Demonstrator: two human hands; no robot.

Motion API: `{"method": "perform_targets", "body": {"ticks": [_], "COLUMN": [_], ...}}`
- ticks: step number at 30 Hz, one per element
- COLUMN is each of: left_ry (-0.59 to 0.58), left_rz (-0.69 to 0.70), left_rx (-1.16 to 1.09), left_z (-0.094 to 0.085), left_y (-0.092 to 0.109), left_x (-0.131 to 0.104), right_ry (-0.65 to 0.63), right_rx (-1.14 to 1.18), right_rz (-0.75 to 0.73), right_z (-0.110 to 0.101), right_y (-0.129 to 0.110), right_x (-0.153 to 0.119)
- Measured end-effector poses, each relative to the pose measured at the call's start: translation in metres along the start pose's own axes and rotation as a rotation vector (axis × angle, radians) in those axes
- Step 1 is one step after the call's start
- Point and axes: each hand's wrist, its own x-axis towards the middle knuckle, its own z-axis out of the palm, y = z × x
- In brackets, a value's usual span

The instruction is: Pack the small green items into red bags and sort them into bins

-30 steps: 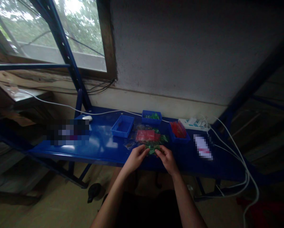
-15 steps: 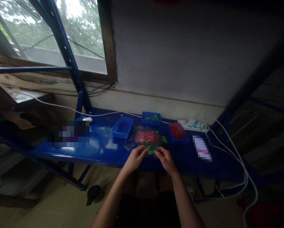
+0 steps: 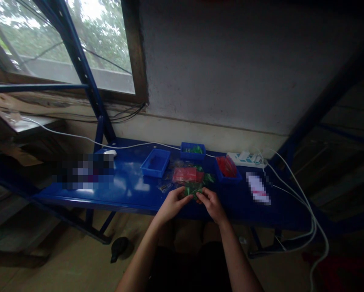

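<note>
A small green packet (image 3: 193, 191) is pinched between my two hands at the front edge of the blue table. My left hand (image 3: 178, 199) grips its left side and my right hand (image 3: 210, 201) its right side, fingertips close together. Just beyond them lies a pile of clear, green and red plastic packets, with a red packet (image 3: 184, 174) on top. Behind the pile, a blue bin (image 3: 193, 155) holds green packets. To its right, another blue bin has red packets (image 3: 226, 166) in it.
An empty-looking blue bin (image 3: 156, 163) stands left of the pile. On the right are a white power strip (image 3: 247, 159) and loose white cables. A white mouse (image 3: 110, 153) lies at the left. Blue rack posts rise on both sides.
My left fingers have shifted along the green packet, and more of its green surface shows between my hands. The camera view has moved slightly.
</note>
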Motion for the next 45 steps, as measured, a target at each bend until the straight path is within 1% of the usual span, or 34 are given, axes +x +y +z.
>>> {"method": "perform_targets", "body": {"ticks": [2, 5, 7, 11, 16, 20, 24, 31, 35, 41, 45], "left_ry": [0.018, 0.091, 0.117, 0.073, 0.021, 0.024, 0.028, 0.063, 0.071, 0.056, 0.011], "left_rz": [0.001, 0.003, 0.002, 0.013, 0.033, 0.037, 0.02, 0.022, 0.017, 0.023, 0.037], "left_rx": [0.0, -0.009, -0.003, -0.001, -0.01, 0.04, 0.116, 0.09, 0.066, 0.052, 0.0], "left_z": [0.0, 0.001, 0.0, -0.001, -0.001, -0.001, -0.001, -0.001, 0.0, -0.001, -0.002], "left_y": [-0.002, -0.005, -0.007, -0.007, -0.004, 0.0, 0.004, 0.004, 0.001, -0.005, -0.002], "left_x": [0.0, 0.001, 0.0, -0.001, -0.001, -0.001, -0.001, 0.0, 0.0, 0.002, 0.002], "right_ry": [0.008, 0.033, 0.043, 0.032, 0.025, 0.042, 0.023, -0.005, 0.001, 0.002, -0.006], "right_rx": [0.028, 0.081, 0.101, 0.107, 0.057, 0.018, 0.01, 0.008, 0.013, 0.049, 0.082], "right_rz": [0.007, 0.027, 0.038, 0.038, -0.006, -0.037, -0.031, -0.01, -0.005, 0.0, 0.01], "right_z": [0.0, 0.0, 0.0, 0.0, 0.0, -0.002, -0.003, 0.0, 0.0, 0.0, -0.001], "right_y": [0.001, 0.003, 0.005, 0.006, 0.004, 0.005, 0.006, 0.0, 0.001, 0.006, 0.007], "right_x": [0.0, 0.001, 0.001, 0.0, 0.0, 0.0, 0.0, 0.002, 0.002, 0.002, 0.002]}}
